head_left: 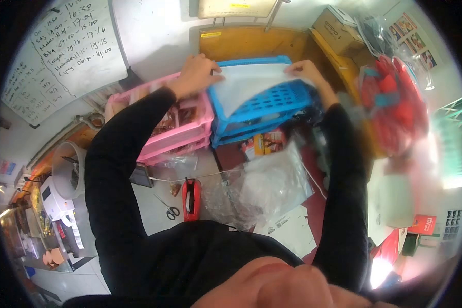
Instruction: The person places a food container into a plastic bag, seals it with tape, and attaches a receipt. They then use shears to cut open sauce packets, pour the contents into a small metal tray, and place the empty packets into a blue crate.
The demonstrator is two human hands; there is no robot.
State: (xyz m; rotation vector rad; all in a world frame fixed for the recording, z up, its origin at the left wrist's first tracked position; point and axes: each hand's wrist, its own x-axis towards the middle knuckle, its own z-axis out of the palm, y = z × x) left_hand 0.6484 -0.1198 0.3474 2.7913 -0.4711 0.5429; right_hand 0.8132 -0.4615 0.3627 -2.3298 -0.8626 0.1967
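A white sheet (249,82), paper or thin plastic, lies slanted across the top of a blue perforated plastic basket (272,100). My left hand (197,76) pinches the sheet's left edge, above the corner where a pink plastic basket (177,136) meets the blue one. At the sheet's right end, the fingers of my right hand (309,74) are closed on its edge. Packaged goods fill part of the pink basket under my left forearm. The sheet hides much of the blue basket's inside.
Nearer me lie scissors (170,209), a red tape dispenser (191,200) and crumpled clear plastic bags (262,187). A white cable crosses the table. Red plastic-wrapped items (392,105) hang at right; a cardboard box (336,31) sits high behind. A whiteboard (61,56) is at left.
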